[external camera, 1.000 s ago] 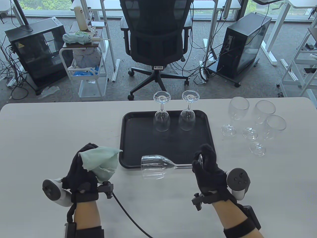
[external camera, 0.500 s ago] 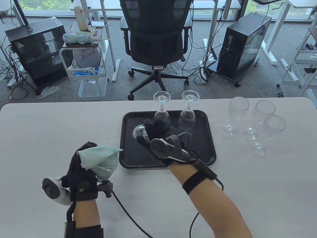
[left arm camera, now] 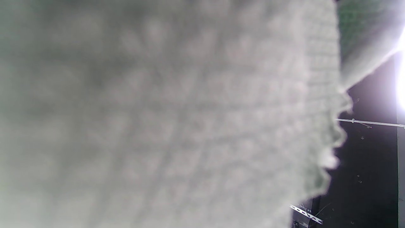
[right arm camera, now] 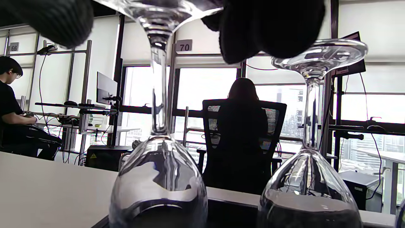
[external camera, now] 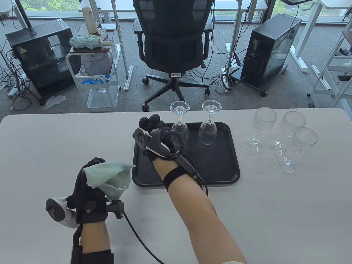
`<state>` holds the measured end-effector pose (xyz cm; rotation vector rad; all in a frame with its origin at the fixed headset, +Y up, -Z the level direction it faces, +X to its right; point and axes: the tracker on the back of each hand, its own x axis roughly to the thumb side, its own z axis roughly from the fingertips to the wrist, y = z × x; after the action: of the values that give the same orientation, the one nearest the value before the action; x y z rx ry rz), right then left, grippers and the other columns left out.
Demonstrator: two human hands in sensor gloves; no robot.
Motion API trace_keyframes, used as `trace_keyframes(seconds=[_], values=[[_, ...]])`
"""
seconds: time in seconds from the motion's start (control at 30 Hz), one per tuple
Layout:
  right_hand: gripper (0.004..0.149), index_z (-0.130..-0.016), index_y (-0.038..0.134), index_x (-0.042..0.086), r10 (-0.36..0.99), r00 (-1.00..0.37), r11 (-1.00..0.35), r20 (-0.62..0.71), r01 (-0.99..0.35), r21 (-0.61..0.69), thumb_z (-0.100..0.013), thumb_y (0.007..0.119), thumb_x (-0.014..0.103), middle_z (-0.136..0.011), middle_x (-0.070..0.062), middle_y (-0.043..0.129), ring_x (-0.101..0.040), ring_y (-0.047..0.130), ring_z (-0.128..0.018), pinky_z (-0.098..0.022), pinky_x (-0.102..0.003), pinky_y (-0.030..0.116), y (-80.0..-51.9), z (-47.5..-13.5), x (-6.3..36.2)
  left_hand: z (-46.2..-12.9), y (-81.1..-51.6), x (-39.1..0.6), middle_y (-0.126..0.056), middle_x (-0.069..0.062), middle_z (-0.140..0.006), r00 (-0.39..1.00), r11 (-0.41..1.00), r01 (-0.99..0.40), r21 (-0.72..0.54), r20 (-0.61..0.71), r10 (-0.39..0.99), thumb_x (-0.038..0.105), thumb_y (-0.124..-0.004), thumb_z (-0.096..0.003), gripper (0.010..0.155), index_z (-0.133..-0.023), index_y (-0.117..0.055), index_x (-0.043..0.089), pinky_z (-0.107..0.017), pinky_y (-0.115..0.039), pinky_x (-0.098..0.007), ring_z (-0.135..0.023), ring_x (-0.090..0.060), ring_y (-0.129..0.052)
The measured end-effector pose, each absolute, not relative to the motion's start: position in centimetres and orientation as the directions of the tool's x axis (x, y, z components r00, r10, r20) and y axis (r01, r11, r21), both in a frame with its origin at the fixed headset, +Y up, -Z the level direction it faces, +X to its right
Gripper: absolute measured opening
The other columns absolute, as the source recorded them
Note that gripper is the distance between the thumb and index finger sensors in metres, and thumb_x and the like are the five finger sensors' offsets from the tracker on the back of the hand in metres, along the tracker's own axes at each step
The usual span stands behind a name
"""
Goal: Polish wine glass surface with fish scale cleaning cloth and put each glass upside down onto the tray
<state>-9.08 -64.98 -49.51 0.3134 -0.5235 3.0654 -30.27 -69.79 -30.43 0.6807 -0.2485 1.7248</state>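
Observation:
My right hand (external camera: 154, 129) is over the back left corner of the black tray (external camera: 220, 165). In the right wrist view its fingers (right arm camera: 269, 28) grip the foot of a wine glass (right arm camera: 158, 177) that hangs upside down, bowl low over the tray; the table view hides this glass under the hand. Two more wine glasses stand upside down at the tray's back, one (external camera: 179, 133) right beside the hand, the other (external camera: 208, 132) further right. My left hand (external camera: 88, 189) holds the pale green cloth (external camera: 112, 178) bunched up, left of the tray's front corner. That cloth (left arm camera: 158, 114) fills the left wrist view.
Three upright wine glasses (external camera: 286, 132) stand on the white table (external camera: 55, 143) to the right of the tray. A black office chair (external camera: 173, 49) and computer cases stand behind the table's far edge. A seated person (right arm camera: 243, 126) shows in the right wrist view.
My right hand has turned the glass from lying sideways at the tray's front to upside down and carried it to the back left of the tray. The left hand with the cloth barely moved.

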Motion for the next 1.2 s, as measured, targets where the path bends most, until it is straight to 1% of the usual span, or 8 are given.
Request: trace_keyframes(seconds=[0.1, 0.3, 0.5, 0.63, 0.7, 0.8, 1.07, 1.2], values=[[0.083, -0.114, 0.037, 0.033, -0.013, -0.992, -0.974, 0.127, -0.016, -0.227, -0.050, 0.071, 0.076, -0.118, -0.015, 0.027, -0.043, 0.075, -0.087, -0.055, -0.050, 0.079, -65.4, -50.5, -9.2, -30.6, -69.8, -30.3, -0.079, -0.008, -0.100, -0.125, -0.272, -0.943, 0.190, 0.556, 0.822, 0.053, -0.067, -0.0578, 0.050, -0.092, -0.080, 0.019, -0.064, -0.075, -0.065, -0.088, -0.036, -0.084], [0.088, -0.107, 0.013, 0.041, 0.053, -0.990, -0.984, 0.132, -0.074, -0.160, -0.050, 0.070, 0.076, -0.114, -0.012, 0.008, -0.044, 0.078, -0.082, -0.055, -0.050, 0.079, -65.8, -50.7, -7.9, -30.8, -70.0, -30.0, -0.080, -0.008, -0.100, -0.119, -0.257, -0.948, 0.185, 0.544, 0.831, 0.053, -0.067, -0.0577, 0.050, -0.092, -0.080, 0.019, -0.064, -0.075, -0.065, -0.088, -0.036, -0.084], [0.081, -0.112, 0.034, 0.036, 0.122, -0.920, -0.955, 0.372, -0.211, -0.209, -0.050, 0.069, 0.074, -0.115, -0.014, 0.019, -0.042, 0.081, -0.082, -0.055, -0.050, 0.080, -65.3, -46.4, -4.9, -30.8, -70.2, -29.7, -0.080, -0.008, -0.100, -0.127, -0.261, -0.949, 0.178, 0.540, 0.832, 0.053, -0.066, -0.0577, 0.050, -0.092, -0.080, 0.019, -0.064, -0.075, -0.065, -0.088, -0.036, -0.085], [0.075, -0.111, 0.050, 0.032, 0.190, -0.883, -0.929, 0.429, -0.304, -0.212, -0.050, 0.070, 0.073, -0.115, -0.015, 0.047, -0.039, 0.086, -0.078, -0.054, -0.050, 0.082, -65.6, -43.1, 0.2, -30.9, -70.2, -29.6, -0.080, -0.008, -0.100, -0.137, -0.266, -0.950, 0.167, 0.540, 0.830, 0.053, -0.066, -0.0578, 0.050, -0.092, -0.080, 0.019, -0.064, -0.075, -0.065, -0.088, -0.036, -0.084], [0.072, -0.107, 0.059, 0.029, 0.280, -0.876, -0.913, 0.393, -0.369, -0.174, -0.050, 0.070, 0.072, -0.108, -0.014, 0.066, -0.037, 0.088, -0.077, -0.053, -0.049, 0.082, -66.2, -42.2, 3.3, -30.9, -70.3, -29.5, -0.079, -0.008, -0.100, -0.144, -0.266, -0.951, 0.157, 0.538, 0.831, 0.053, -0.066, -0.0578, 0.050, -0.092, -0.080, 0.019, -0.064, -0.074, -0.065, -0.088, -0.036, -0.084], [0.069, -0.104, 0.065, 0.027, 0.448, -0.848, -0.868, 0.284, -0.489, -0.092, -0.051, 0.071, 0.070, -0.105, -0.012, 0.072, -0.038, 0.088, -0.078, -0.053, -0.051, 0.082, -67.7, -41.2, 8.6, -30.9, -70.3, -29.3, -0.080, -0.008, -0.100, -0.144, -0.264, -0.953, 0.151, 0.541, 0.828, 0.053, -0.066, -0.0579, 0.050, -0.092, -0.080, 0.019, -0.065, -0.074, -0.065, -0.088, -0.036, -0.084], [0.078, -0.109, 0.049, 0.022, 0.716, -0.675, -0.696, -0.178, -0.707, -0.120, -0.051, 0.072, 0.069, -0.114, -0.016, 0.047, -0.045, 0.058, -0.098, -0.065, -0.060, 0.065, -73.3, -37.2, 25.5, -30.9, -70.3, -28.9, -0.080, -0.008, -0.100, -0.162, -0.276, -0.952, 0.134, 0.547, 0.822, 0.053, -0.066, -0.0579, 0.050, -0.092, -0.080, 0.019, -0.065, -0.074, -0.065, -0.088, -0.036, -0.084], [0.085, -0.110, 0.039, 0.017, 0.716, -0.615, -0.695, -0.330, -0.676, -0.246, -0.052, 0.073, 0.069, -0.115, -0.018, 0.037, -0.047, 0.050, -0.099, -0.066, -0.061, 0.060, -74.8, -35.3, 32.2, -31.0, -70.4, -28.7, -0.080, -0.008, -0.100, -0.162, -0.272, -0.954, 0.128, 0.542, 0.824, 0.053, -0.066, -0.0579, 0.050, -0.092, -0.080, 0.019, -0.065, -0.074, -0.066, -0.088, -0.036, -0.084]])
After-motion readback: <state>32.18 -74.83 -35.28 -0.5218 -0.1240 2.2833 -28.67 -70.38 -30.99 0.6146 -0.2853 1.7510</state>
